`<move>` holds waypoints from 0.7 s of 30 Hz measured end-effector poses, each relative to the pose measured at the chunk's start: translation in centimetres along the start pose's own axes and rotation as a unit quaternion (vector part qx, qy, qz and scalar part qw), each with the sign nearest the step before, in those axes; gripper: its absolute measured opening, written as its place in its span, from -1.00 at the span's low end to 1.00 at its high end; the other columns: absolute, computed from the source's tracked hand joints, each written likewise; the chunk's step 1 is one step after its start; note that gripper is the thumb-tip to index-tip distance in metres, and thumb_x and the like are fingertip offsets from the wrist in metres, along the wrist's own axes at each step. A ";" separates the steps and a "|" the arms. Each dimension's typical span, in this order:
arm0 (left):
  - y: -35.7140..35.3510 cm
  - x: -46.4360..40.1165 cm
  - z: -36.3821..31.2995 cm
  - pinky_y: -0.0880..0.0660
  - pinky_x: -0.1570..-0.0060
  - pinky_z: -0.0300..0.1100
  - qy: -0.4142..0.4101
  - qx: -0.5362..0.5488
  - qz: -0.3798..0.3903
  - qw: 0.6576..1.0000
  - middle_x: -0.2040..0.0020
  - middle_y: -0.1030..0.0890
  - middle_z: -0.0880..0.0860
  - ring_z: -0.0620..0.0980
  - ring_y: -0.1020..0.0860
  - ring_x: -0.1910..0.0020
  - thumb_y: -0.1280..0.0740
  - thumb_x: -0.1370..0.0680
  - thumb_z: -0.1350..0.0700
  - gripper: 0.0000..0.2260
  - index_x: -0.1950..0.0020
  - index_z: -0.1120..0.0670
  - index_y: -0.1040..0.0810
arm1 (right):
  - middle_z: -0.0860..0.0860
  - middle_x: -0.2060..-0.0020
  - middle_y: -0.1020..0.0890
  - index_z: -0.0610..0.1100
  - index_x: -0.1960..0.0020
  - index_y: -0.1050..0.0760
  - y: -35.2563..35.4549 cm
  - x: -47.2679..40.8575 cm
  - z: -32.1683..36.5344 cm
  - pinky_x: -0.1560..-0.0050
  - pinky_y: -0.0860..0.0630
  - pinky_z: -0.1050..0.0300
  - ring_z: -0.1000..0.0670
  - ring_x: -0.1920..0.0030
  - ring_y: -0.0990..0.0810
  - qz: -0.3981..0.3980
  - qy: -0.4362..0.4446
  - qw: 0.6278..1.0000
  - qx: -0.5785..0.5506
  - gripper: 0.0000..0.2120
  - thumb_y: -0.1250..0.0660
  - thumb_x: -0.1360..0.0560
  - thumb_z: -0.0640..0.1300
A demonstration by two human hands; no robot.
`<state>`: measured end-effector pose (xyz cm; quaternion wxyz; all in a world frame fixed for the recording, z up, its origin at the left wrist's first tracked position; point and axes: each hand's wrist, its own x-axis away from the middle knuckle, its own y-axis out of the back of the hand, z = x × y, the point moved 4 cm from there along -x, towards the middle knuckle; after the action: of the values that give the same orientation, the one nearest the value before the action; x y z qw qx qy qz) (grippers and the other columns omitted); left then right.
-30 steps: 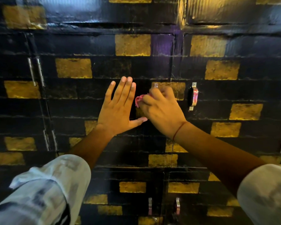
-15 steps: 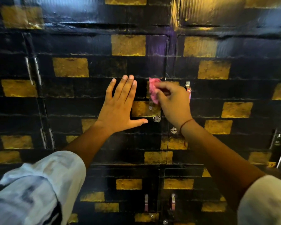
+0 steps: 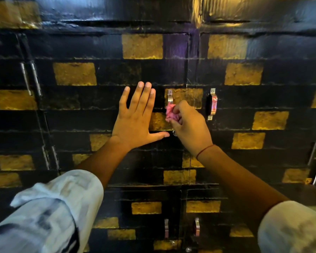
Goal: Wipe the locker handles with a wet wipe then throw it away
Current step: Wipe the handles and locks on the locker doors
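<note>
Wiping a locker handle

My right hand (image 3: 189, 127) is pinching the crumpled pink wet wipe (image 3: 170, 112) against the left door's silver metal handle (image 3: 169, 98); my left hand (image 3: 135, 117) is pressing flat, fingers straight, on the black-and-gold door (image 3: 98, 106).

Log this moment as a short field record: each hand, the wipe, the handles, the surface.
left hand: flat, fingers straight, pressed on the locker door
right hand: pinches the pink wipe
wipe position: bunched against the lower part of the left middle handle
right middle handle: uncovered, apart from both hands
lower handles: two, untouched
surface: black doors with gold blocks
</note>
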<state>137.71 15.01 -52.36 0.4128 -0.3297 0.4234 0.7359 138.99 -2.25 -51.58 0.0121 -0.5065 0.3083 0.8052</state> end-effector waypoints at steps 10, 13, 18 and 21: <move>-0.2 0.1 -0.1 0.09 -0.57 0.33 -0.001 -0.015 0.001 1.000 -0.67 0.08 0.26 0.24 0.11 -0.65 -0.05 -0.44 -0.62 0.15 -0.66 0.27 0.10 | -0.15 0.08 -0.62 -0.19 -0.13 -0.64 1.4 -4.6 2.3 0.11 -0.59 -0.06 -0.19 0.10 -0.57 -0.085 0.189 0.957 0.204 -0.72 -0.43 -0.43 -0.36; -0.1 0.2 0.0 0.08 -0.57 0.32 -0.003 -0.010 -0.009 1.000 -0.67 0.07 0.26 0.24 0.09 -0.65 -0.08 -0.45 -0.61 0.15 -0.66 0.26 0.09 | -0.12 0.03 -0.61 -0.13 -0.18 -0.62 2.1 -4.8 1.0 0.20 -0.55 -0.10 -0.21 0.12 -0.52 -0.068 0.211 0.933 0.284 -0.69 -0.42 -0.45 -0.31; -0.1 0.1 0.0 0.08 -0.58 0.32 -0.003 -0.016 -0.006 1.000 -0.67 0.07 0.25 0.23 0.09 -0.66 -0.07 -0.45 -0.61 0.15 -0.66 0.26 0.09 | -0.12 0.07 -0.60 -0.14 -0.20 -0.61 1.8 -4.2 0.8 0.24 -0.53 -0.10 -0.19 0.14 -0.51 -0.086 0.191 0.940 0.269 -0.70 -0.38 -0.49 -0.31; 0.0 0.1 -0.1 0.08 -0.58 0.32 -0.004 -0.020 0.002 1.000 -0.67 0.07 0.25 0.23 0.09 -0.66 -0.08 -0.45 -0.61 0.14 -0.66 0.26 0.10 | -0.13 0.12 -0.58 -0.13 -0.18 -0.61 2.3 -3.9 0.3 0.29 -0.49 -0.05 -0.21 0.17 -0.51 -0.062 0.189 0.936 0.291 -0.69 -0.37 -0.47 -0.32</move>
<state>137.70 14.97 -52.51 0.4065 -0.3341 0.4079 0.7461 139.89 -2.83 -47.15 0.1501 -0.6413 0.4940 0.5676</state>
